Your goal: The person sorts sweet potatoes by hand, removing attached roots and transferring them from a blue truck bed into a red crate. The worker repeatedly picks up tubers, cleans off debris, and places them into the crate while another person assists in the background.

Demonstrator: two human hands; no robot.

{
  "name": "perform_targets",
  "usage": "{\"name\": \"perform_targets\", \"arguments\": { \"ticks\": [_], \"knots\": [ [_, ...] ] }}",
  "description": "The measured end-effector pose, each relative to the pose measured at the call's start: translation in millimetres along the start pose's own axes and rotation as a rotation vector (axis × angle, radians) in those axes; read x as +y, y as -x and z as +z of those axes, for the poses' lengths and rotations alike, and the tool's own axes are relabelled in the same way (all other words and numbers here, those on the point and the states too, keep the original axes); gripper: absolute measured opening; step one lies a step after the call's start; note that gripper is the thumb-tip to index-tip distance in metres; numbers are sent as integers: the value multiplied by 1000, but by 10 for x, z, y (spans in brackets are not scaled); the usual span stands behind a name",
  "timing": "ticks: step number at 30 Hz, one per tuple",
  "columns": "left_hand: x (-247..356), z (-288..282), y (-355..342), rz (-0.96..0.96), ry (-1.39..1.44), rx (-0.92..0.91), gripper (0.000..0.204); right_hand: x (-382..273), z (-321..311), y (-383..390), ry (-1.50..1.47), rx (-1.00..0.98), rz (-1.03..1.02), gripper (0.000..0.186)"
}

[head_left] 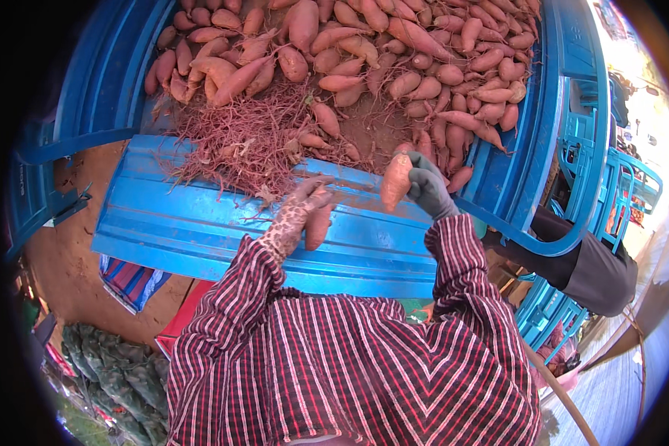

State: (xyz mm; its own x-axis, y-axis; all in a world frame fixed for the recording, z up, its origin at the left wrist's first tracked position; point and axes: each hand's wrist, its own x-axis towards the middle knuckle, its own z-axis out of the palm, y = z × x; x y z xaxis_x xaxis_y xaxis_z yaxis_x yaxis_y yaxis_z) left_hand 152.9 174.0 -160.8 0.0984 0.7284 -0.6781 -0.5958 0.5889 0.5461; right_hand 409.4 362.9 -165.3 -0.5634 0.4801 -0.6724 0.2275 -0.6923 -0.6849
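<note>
Both my hands are raised over the lowered blue tailgate point(275, 241) of a cargo bed. My left hand point(297, 212), in a patterned, soil-stained glove, is closed around a sweet potato point(318, 227) that hangs down past its fingers. In a grey glove, my right hand point(430, 187) grips another sweet potato point(396, 183) by its side and upper end, holding it nearly upright. Just beyond my left hand lies a tangled heap of thin reddish roots point(238, 141). The pile of sweet potatoes point(431, 59) fills the bed farther back, some lying close to my right hand.
Blue side walls point(104, 89) and a rounded blue rail point(565, 223) border the bed. At right, a dark-trousered leg point(602, 275) of another person shows beside more blue vehicle frames point(580, 141). Dark green sacks point(115, 372) stand at lower left, near a striped bag point(130, 282).
</note>
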Motion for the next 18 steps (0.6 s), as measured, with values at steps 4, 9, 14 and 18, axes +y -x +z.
{"name": "perform_targets", "arguments": {
  "ticks": [4,9,14,18],
  "knots": [
    [87,216,-57,103,-180,-20,72,110,639,-11,-263,-136,-48,60],
    [126,279,32,20,-98,-61,60,38,1160,179,195,-113,-180,48],
    [30,173,93,-118,229,-119,76,77,586,37,281,230,-291,36],
    [-35,134,47,-30,634,-48,77,136,-241,-342,1396,754,-401,56]
  ]
}}
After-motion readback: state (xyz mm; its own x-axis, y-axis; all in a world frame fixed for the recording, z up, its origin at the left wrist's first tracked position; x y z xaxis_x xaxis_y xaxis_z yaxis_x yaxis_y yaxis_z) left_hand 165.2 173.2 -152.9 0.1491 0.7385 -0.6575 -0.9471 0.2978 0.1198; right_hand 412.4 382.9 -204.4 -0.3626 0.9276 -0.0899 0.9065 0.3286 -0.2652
